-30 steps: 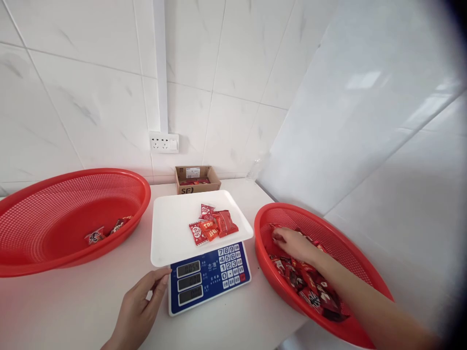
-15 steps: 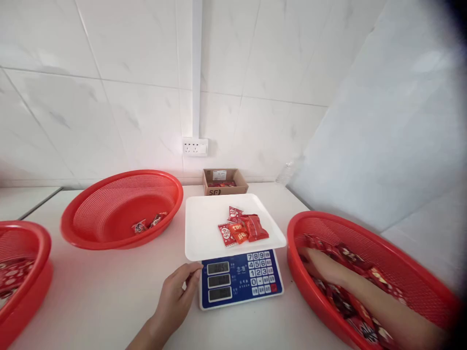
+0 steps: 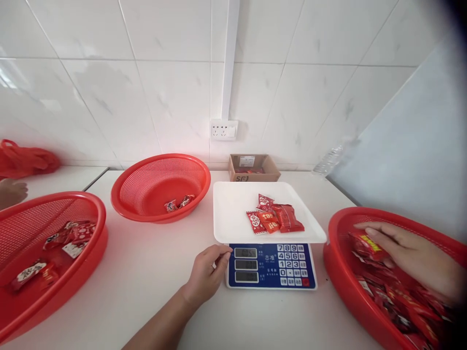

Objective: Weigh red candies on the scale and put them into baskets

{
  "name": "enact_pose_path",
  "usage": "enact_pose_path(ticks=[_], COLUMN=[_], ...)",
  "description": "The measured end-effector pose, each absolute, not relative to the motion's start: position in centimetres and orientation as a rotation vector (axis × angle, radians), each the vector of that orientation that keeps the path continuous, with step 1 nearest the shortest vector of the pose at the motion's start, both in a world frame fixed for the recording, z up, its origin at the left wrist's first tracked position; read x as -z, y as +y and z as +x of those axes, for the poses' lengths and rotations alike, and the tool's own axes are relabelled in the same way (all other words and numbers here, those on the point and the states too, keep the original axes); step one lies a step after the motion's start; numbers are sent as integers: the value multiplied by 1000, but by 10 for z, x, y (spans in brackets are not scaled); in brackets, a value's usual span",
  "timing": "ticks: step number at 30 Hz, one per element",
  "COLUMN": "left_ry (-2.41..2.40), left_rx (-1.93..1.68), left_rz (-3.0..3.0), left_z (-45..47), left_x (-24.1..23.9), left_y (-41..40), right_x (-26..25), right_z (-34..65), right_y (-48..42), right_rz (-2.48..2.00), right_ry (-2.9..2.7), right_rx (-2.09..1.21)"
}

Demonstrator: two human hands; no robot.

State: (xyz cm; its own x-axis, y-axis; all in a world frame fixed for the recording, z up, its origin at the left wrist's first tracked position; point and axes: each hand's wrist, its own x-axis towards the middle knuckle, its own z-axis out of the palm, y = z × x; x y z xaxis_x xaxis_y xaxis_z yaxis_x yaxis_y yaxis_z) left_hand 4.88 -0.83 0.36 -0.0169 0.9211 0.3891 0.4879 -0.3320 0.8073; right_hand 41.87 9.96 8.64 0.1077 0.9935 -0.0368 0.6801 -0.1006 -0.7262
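Observation:
My left hand [image 3: 208, 273] rests at the left edge of the digital scale [image 3: 270, 282], fingers curled and thumb near the index fingertip, with nothing visible between them. On the scale's white tray [image 3: 231, 214] lie several red wrapped candies, among them a larger glossy red packet [image 3: 288, 218] and a small "520" packet [image 3: 256, 222]. My right hand [image 3: 404, 248] is inside the red basket [image 3: 341, 272] at right, closed on a red candy packet with yellow lettering [image 3: 369, 245]. Some of its fingers are hidden. Many red and dark packets lie beneath it.
A red basket [image 3: 126, 201] with a few candies stands behind left; another red basket [image 3: 97, 233] is nearer at left. An open cardboard box [image 3: 270, 170] stands behind the scale. At far left are another person's hand [image 3: 12, 192] and red bags [image 3: 27, 160].
The view has turned left. My right hand has come up from deep among the packets and now holds a red one. My left hand stays at the scale's edge.

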Motion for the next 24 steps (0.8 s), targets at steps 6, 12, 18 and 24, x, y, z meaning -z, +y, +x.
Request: enact_pose_path(ticks=[6,12,18,24], left_ry=[1461,1458,1466,1437], left_rx=[-1323,-1319,-1341,-1360], left_rz=[1846,1843,1852,1899], left_z=[48,47,45,47], left_x=[-2,-3,-4,-9], left_y=[-8,-9,-9,-12], right_x=[-115,-114,-120,-93], right_z=[360,306,303,343], right_y=[94,107,90,21], right_rz=[-1567,-1552,-1515,-1574], right_ry=[-1410,-1963,-2240,-2267], right_rx=[-1317,-1040,-475,-632])
